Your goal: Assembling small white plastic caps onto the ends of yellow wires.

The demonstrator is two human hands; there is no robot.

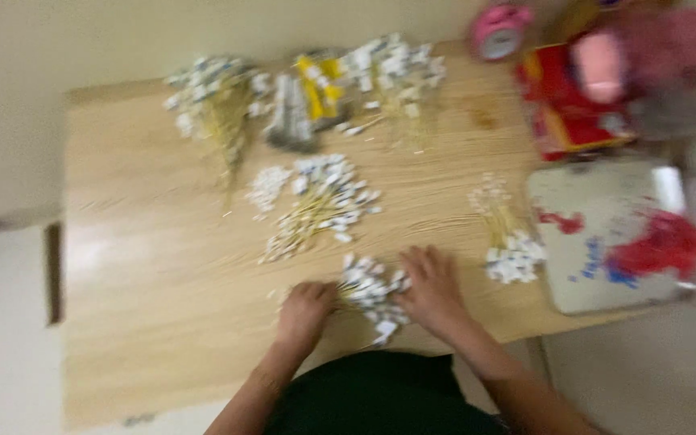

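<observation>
**Gathering Tagged Sticks at the Counter Edge**

Landmark: the near pile (pixel 372 294), a loose heap of thin sticks with white tags, lying at the near edge of the counter (pixel 147 322).

The left hand (pixel 304 310) rests on the pile's left side, fingers curled onto the sticks. The right hand (pixel 430 292) lies flat on its right side, fingers spread. The frame is blurred; whether either hand truly grips a stick cannot be told.

To gather well, judged from this layout: press inward from both sides evenly, keep the sticks parallel and keep tags off the edge.

Beyond the pile lies a middle bundle (pixel 320 205). Right of the pile sits a small bundle (pixel 509 238), then a grey tray (pixel 598 234) with red and blue marks. Farthest beyond are more bundles (pixel 215 101), a yellow pack (pixel 320 84), a red box (pixel 565 105) and a pink clock (pixel 499 31).
</observation>
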